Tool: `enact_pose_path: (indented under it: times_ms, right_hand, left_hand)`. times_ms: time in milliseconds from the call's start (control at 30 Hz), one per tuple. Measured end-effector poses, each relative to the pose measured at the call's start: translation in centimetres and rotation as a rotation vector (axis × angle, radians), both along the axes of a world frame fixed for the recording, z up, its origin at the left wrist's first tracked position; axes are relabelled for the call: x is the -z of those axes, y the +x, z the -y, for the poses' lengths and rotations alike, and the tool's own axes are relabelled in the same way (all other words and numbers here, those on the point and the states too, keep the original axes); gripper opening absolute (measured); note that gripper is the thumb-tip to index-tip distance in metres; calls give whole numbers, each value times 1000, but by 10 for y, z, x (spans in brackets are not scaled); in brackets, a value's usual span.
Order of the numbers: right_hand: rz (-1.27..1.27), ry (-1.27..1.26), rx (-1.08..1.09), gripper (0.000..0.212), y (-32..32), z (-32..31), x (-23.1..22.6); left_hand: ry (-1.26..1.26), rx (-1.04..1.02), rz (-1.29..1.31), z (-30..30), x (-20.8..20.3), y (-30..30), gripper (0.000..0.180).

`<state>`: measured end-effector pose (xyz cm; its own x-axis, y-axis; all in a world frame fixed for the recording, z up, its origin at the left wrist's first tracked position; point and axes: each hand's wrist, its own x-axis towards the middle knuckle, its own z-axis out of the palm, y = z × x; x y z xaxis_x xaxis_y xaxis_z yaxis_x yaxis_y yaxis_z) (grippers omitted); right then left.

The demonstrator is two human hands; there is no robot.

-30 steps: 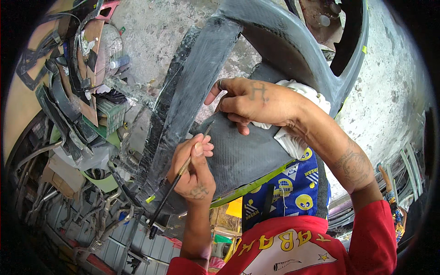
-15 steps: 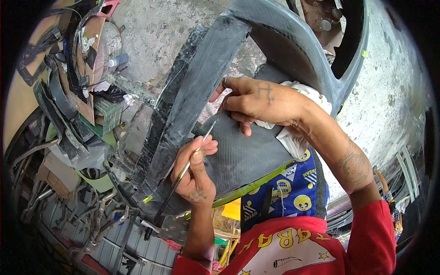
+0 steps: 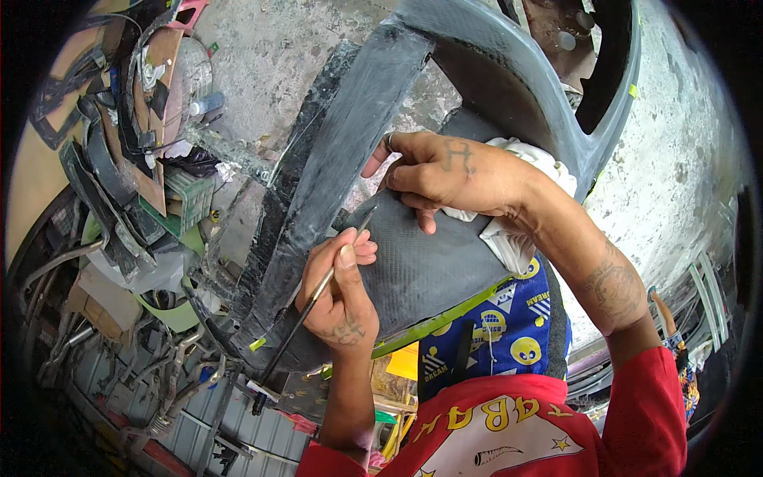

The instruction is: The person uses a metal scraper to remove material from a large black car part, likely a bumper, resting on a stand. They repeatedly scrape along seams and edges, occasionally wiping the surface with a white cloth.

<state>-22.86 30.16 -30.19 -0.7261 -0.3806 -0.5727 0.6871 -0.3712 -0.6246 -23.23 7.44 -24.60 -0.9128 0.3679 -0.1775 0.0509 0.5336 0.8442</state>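
My left hand is closed around a thin rod-like tool, silvery toward its narrow tip and dark along its lower length. Its tip points up and right, near the inner edge of a grey curved body panel with a fine woven-looking texture; I cannot tell whether it touches. My right hand, a ring on one finger, lies across the panel beside the gap. Its fingers bend over the panel's edge, and some fingertips are hidden. A white cloth is bunched under my right wrist.
Beyond the gap, a long grey strip of the panel slants up to a curved frame. Metal pipes, dark trim pieces and boards pile up on the left. Another person's arm shows at the far right.
My left hand has shifted slightly up and right, and more of the tool's dark length shows below its fingers. My right hand has stayed in place.
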Motion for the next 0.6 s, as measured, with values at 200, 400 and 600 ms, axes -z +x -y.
enact_pose_path:
  times_ms: [200,400,600]
  right_hand:
    - [-9,-3,2,37,2,2,5]
    - [-18,26,-10,42,0,-1,-2]
    - [-6,9,-5,37,-2,0,-3]
  left_hand:
    - [21,-46,75,-2,-2,1,21]
    - [93,3,98,3,-2,-3,22]
    - [165,-88,27,7,6,7,25]
